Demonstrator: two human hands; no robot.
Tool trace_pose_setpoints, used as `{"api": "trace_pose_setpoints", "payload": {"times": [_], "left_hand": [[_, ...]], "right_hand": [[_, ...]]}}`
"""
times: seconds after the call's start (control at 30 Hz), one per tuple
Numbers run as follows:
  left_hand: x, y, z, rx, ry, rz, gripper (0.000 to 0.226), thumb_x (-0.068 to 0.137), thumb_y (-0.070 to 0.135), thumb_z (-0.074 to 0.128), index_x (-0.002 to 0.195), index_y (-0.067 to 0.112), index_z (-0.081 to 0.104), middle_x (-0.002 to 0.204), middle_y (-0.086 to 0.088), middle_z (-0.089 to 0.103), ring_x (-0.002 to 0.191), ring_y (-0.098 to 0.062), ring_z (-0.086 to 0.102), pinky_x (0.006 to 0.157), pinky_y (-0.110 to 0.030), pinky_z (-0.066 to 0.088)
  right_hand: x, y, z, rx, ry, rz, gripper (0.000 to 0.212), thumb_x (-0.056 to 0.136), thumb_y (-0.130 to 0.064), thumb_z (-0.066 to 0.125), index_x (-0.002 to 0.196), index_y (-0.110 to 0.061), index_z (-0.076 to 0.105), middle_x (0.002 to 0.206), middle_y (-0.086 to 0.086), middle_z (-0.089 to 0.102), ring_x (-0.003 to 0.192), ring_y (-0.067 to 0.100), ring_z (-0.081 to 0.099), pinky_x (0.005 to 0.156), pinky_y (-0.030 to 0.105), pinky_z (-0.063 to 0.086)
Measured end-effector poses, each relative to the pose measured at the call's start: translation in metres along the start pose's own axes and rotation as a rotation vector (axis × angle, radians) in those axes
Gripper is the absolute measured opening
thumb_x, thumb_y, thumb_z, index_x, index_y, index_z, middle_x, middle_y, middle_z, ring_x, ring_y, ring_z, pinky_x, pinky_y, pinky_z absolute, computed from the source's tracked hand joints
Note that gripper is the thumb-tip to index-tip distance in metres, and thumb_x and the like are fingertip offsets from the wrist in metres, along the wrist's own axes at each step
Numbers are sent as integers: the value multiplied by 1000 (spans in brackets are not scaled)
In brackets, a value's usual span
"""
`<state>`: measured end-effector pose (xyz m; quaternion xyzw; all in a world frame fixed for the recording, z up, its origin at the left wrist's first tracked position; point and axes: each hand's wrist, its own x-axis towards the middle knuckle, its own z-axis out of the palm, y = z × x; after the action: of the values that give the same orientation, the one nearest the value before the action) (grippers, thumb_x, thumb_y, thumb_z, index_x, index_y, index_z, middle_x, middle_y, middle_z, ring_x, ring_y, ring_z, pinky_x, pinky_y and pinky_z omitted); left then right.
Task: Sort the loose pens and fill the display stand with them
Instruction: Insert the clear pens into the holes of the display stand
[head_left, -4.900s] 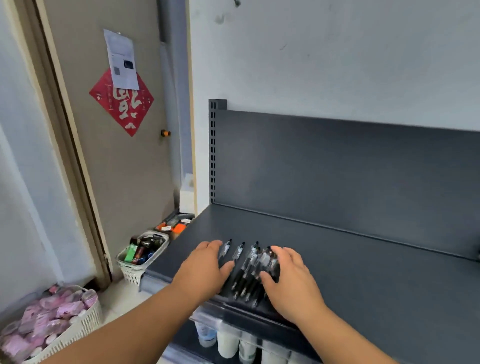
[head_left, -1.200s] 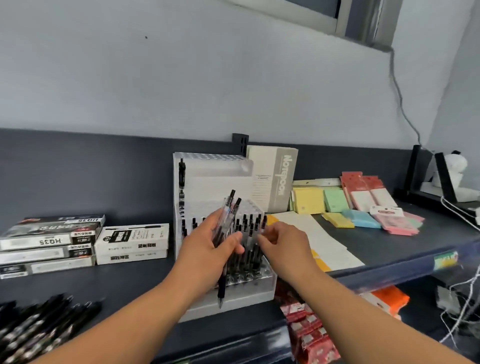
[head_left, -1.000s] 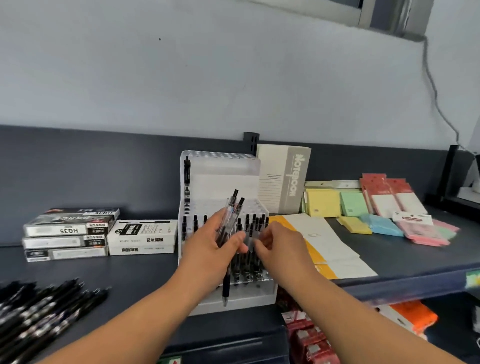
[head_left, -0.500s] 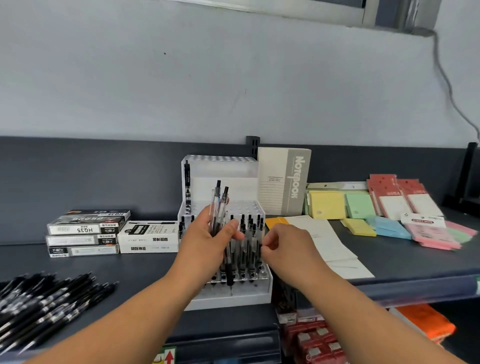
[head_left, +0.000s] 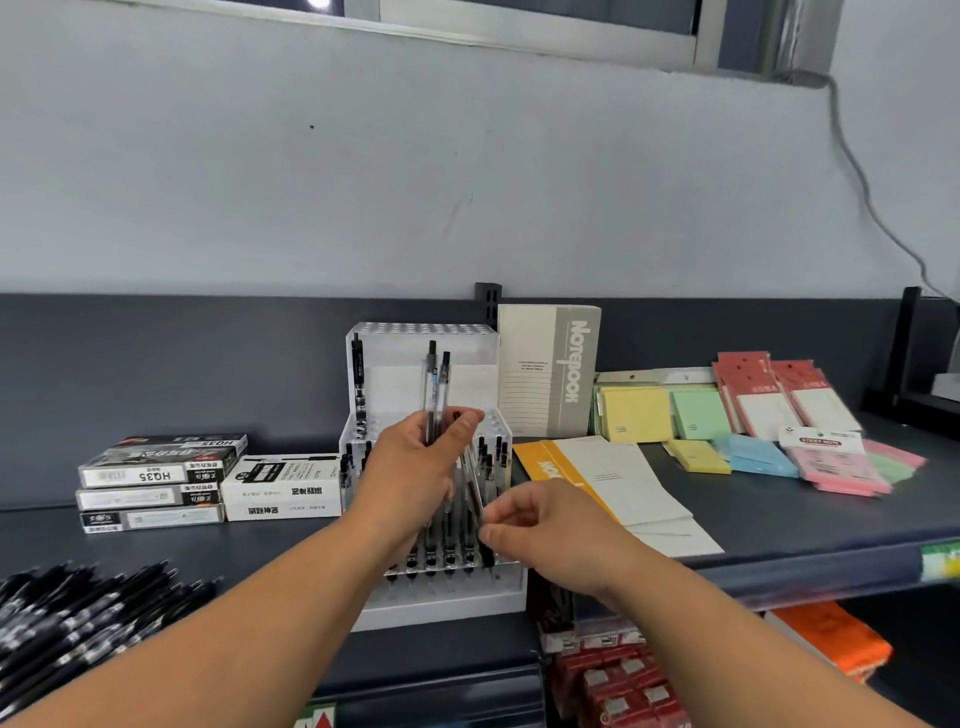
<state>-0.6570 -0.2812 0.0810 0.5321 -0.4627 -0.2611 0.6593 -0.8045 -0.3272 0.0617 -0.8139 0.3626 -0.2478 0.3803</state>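
Shelf (head_left: 260, 545): dark grey, spanned the full width of the frame. Flat pen boxes (head_left: 156, 478) were stacked at left of centre, and a notebook (head_left: 550, 369) stood upright just right of centre.

Display stand (head_left: 441, 608): white, two-tiered, at centre of the frame on the shelf. The lower tier carried several pens upright in its rows. The upper tier carried one pen at its left end. Many holes were open.

Loose pens (head_left: 78, 613): a black heap at lower left of the frame, well apart from the stand.

Left hand (head_left: 415, 467): in front of the stand, fingers curled round a bundle of pens (head_left: 436, 384). Two of them stood upright above the fist.

Right hand (head_left: 545, 525): lower right of the left hand. It appeared to pinch a single pen (head_left: 475, 488) between thumb and forefinger. The view there was blurred.

Change: half a second earlier the right hand's fingertips had been up beside the left thumb, at the bundle. They now sat lower, with the single pen tilted and its tip near the front right of the lower tier.

Reading: one pen had been drawn off and was about to be seated. With the heap large and the upper tier nearly bare, the fill was judged far from done.
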Motion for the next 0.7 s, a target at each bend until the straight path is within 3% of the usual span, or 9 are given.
{"api": "trace_pose_setpoints", "payload": {"times": [0.17,0.27,0.43,0.57,0.7], "left_hand": [[-4,-5,13,-31,-107,-27,19,91,31,60,99,15,67,51,3,50,40,-8,39,45,-21,39],[-2,-9,11,70,-83,15,33,95,47,43,107,22,59,72,-3,61,40,-9,39,47,-26,38],[-5,-16,4,221,-100,65,18,102,34,33,106,21,45,78,1,63,43,-12,39,42,-23,34],[-7,-21,3,236,-94,66,12,99,27,45,103,18,53,76,2,63,46,-7,49,45,-22,42],[-8,-25,1,130,-51,67,9,96,17,53,103,21,56,82,0,66,59,-6,59,54,-20,50]], "right_hand": [[9,0,1,286,40,-41,11,94,-22,60,97,-20,70,84,1,69,66,5,57,63,22,47],[13,6,-5,262,203,-29,9,93,-25,61,94,-26,70,75,-10,66,66,4,58,66,21,48],[29,11,-14,125,458,-52,10,91,-26,63,90,-35,61,86,-9,68,82,12,65,82,32,54],[38,14,-7,-61,490,-96,5,90,-26,63,89,-28,59,79,-12,62,72,1,56,62,14,41],[42,14,-5,-201,478,-100,8,91,-27,62,87,-25,55,76,-15,57,68,-3,50,57,7,33]]}}
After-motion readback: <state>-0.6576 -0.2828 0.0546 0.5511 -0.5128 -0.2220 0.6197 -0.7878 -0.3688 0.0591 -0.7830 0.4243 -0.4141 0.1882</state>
